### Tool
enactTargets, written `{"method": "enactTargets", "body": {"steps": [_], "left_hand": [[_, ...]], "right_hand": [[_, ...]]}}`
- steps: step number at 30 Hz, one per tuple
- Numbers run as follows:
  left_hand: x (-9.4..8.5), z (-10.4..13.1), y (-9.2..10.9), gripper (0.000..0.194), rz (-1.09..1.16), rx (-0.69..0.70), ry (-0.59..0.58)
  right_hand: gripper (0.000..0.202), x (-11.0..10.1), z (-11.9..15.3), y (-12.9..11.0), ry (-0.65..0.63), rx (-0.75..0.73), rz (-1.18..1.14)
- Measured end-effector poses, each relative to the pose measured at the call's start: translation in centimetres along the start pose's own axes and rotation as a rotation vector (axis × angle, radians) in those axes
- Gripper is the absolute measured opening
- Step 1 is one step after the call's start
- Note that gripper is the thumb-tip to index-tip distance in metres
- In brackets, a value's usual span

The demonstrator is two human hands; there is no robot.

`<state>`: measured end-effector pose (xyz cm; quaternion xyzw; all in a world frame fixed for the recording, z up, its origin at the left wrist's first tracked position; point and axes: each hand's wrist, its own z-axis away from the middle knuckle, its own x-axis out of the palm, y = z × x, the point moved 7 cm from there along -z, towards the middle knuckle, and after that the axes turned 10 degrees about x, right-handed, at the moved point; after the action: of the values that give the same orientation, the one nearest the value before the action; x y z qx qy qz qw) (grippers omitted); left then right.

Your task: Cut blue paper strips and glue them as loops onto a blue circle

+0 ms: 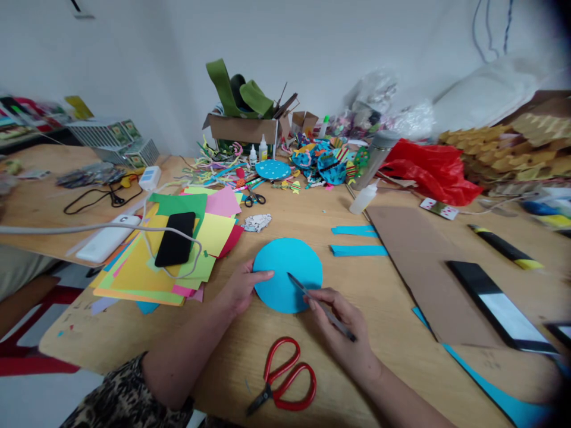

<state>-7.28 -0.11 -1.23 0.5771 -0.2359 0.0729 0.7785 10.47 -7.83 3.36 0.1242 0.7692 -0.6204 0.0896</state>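
Note:
A blue paper circle (285, 255) is in front of me, just above the wooden table. Its left edge is gripped by my left hand (244, 286), thumb on top and the fingers partly hidden beneath. My right hand (341, 315) holds a grey pen (328, 312), whose dark tip points at the middle of the circle; I cannot tell whether it touches the paper. Below the circle lies a pair of red-handled scissors (285, 377). Blue paper strips (359, 250) rest to the right, beyond my right hand.
At left, coloured paper sheets (134, 273) carry a black phone (175, 239) with a cable, beside a white power bank (108, 238). A cardboard sheet (414, 255) and a box cutter (506, 246) lie right. Craft scraps and a cardboard box (243, 128) stand behind.

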Motion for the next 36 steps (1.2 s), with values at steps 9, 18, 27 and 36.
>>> {"method": "enactTargets", "body": {"steps": [9,18,27,36], "left_hand": [[0.0,-0.1,-0.1,0.046,0.008,0.006,-0.01],[-1.1,-0.4,0.2,0.051,0.094,-0.009,0.13],[-1.0,-0.4,0.2,0.054,0.138,-0.039,0.136],[-0.2,-0.1,-0.4,0.049,0.138,-0.068,0.071]], "right_hand": [[0.016,0.1,0.0,0.0,-0.007,-0.003,0.031],[0.026,-2.1,0.2,0.4,0.278,-0.029,-0.067],[0.018,-2.7,-1.4,1.6,0.311,0.155,-0.065],[0.018,-1.9,-1.5,2.7,0.246,0.219,-0.149]]}}
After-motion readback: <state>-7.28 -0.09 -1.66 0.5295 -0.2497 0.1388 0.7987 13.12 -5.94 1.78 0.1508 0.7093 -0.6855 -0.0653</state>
